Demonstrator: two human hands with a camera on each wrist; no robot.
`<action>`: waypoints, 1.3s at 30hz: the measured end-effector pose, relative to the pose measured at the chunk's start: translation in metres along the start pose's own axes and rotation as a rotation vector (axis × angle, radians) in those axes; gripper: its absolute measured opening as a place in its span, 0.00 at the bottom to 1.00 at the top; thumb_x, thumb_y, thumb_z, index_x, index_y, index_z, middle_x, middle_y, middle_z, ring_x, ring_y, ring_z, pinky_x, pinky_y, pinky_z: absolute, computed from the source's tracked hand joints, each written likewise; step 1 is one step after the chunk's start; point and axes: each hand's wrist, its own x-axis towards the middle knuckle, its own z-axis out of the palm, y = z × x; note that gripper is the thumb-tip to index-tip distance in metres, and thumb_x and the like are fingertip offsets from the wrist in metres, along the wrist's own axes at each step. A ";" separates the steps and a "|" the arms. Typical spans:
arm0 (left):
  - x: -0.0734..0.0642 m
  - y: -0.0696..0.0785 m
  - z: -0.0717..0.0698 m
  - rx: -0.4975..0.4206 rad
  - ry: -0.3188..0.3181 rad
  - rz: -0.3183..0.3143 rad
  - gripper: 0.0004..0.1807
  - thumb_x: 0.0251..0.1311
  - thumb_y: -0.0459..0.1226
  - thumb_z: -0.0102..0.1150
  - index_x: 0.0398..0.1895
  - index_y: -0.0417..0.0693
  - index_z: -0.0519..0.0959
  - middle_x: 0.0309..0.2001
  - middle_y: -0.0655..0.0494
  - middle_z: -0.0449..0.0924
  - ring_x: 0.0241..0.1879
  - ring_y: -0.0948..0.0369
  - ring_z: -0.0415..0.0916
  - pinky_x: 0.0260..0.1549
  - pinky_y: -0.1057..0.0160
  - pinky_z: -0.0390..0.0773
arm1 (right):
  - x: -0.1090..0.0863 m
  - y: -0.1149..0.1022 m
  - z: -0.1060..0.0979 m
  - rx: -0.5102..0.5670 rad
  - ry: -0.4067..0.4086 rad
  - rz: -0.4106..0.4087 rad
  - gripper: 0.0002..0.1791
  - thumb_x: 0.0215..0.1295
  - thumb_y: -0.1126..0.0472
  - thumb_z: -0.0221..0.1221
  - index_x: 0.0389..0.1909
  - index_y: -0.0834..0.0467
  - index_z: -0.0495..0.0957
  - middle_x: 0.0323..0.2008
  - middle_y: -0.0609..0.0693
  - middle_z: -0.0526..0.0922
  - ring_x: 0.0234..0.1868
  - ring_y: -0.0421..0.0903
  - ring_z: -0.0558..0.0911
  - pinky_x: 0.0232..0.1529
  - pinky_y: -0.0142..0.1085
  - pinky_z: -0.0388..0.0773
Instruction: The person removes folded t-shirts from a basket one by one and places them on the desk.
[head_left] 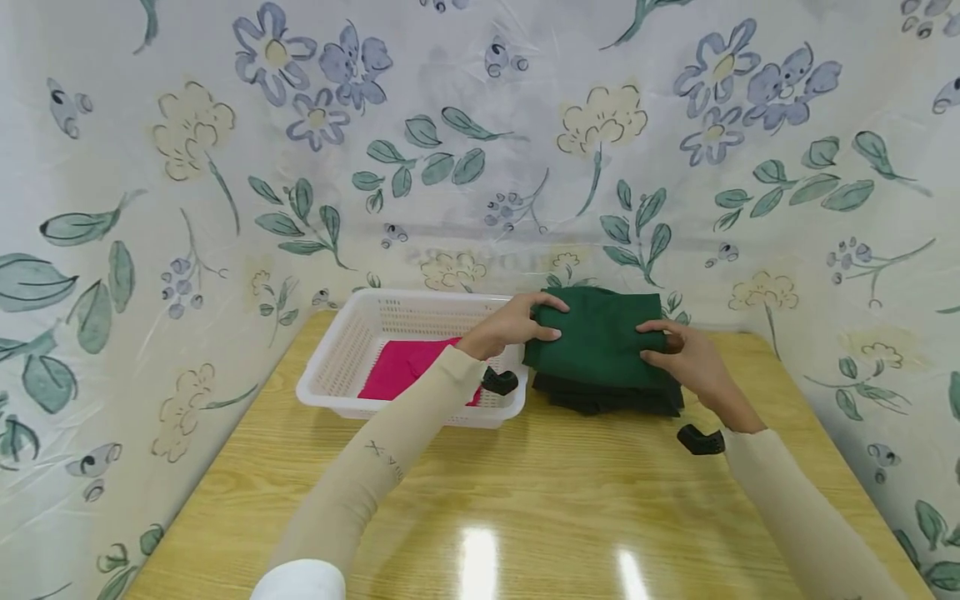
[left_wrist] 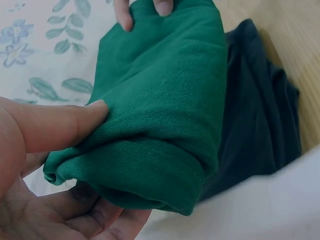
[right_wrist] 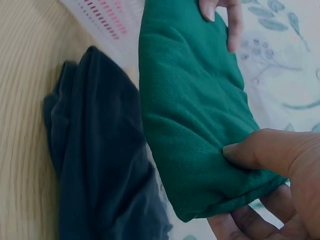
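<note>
A folded green cloth (head_left: 600, 337) is held between both hands above a folded dark cloth (head_left: 600, 397) on the table. My left hand (head_left: 515, 321) grips its left end, thumb on top and fingers beneath, as the left wrist view shows. At the opposite end my right hand (head_left: 686, 358) pinches the green cloth the same way, its thumb (right_wrist: 260, 150) pressing the upper face. Several folded layers show at the green cloth's end in the left wrist view. In the right wrist view the dark cloth (right_wrist: 100, 150) lies below and to the side.
A white plastic basket (head_left: 318, 392) stands left of the cloths, with a folded pink cloth (head_left: 401, 367) inside; my left forearm passes over its right part. The wooden table (head_left: 450, 500) reaches back to a wall covering (head_left: 465, 100) with printed flowers.
</note>
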 end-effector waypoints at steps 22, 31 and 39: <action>0.049 0.015 0.081 -0.024 0.002 0.027 0.19 0.66 0.30 0.67 0.59 0.54 0.81 0.75 0.50 0.62 0.72 0.48 0.62 0.62 0.49 0.72 | -0.033 0.051 -0.047 -0.016 0.072 0.053 0.26 0.71 0.60 0.66 0.67 0.61 0.75 0.30 0.52 0.80 0.20 0.42 0.62 0.23 0.38 0.64; 0.062 0.011 0.121 -0.030 0.027 0.034 0.22 0.66 0.28 0.66 0.61 0.52 0.81 0.73 0.49 0.65 0.67 0.48 0.68 0.59 0.50 0.75 | -0.042 0.076 -0.060 -0.060 0.125 0.085 0.24 0.69 0.63 0.66 0.65 0.61 0.76 0.21 0.43 0.68 0.17 0.38 0.60 0.21 0.35 0.63; 0.074 0.018 0.158 0.006 0.037 0.036 0.23 0.66 0.31 0.68 0.61 0.59 0.81 0.71 0.52 0.69 0.63 0.52 0.72 0.50 0.58 0.77 | -0.058 0.095 -0.079 -0.078 0.176 0.129 0.24 0.71 0.63 0.64 0.65 0.64 0.75 0.21 0.47 0.67 0.15 0.41 0.59 0.18 0.36 0.62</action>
